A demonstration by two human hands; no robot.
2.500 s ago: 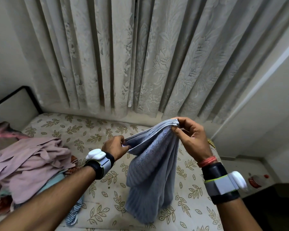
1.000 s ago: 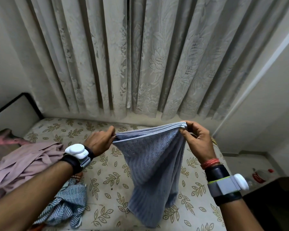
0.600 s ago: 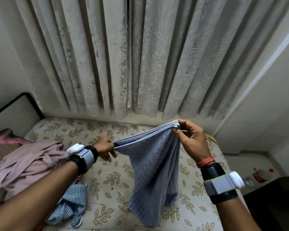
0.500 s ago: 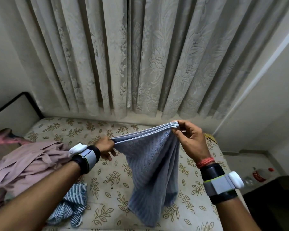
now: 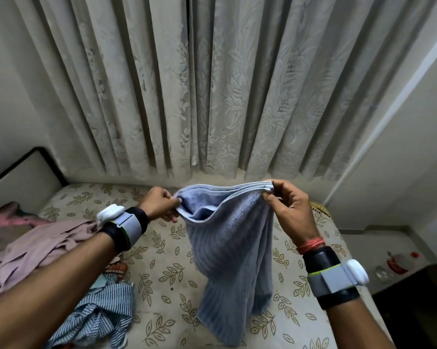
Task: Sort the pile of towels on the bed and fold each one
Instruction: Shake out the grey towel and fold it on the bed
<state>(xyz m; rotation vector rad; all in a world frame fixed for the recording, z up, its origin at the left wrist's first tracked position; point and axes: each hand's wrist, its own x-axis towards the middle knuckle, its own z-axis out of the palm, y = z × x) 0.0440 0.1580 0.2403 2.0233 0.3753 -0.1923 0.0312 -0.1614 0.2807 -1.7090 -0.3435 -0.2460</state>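
**A:** Where does everything sit?

**B:** Take the bed (image 5: 212,280) as the marker. The pile of towels (image 5: 36,248) is heaped on its left side, with a pink cloth (image 5: 23,258) on top and a striped cloth (image 5: 96,321) at the bed's near edge. The blue towel (image 5: 232,260) hangs over the bed's middle.

**A:** And the hands?

**B:** Both are above the bed. The left hand (image 5: 159,204) grips one top corner with its fingers (image 5: 171,197) curled round the edge. The right hand (image 5: 290,210) pinches the stacked hems with its fingertips (image 5: 279,187) pressed together on them.

**A:** How should this fold go?

**B:** The top edge sags between the hands, so I'd draw them apart until it's level. Then I'd check the hems line up and lay the towel on the bare middle of the bed, away from the pile.
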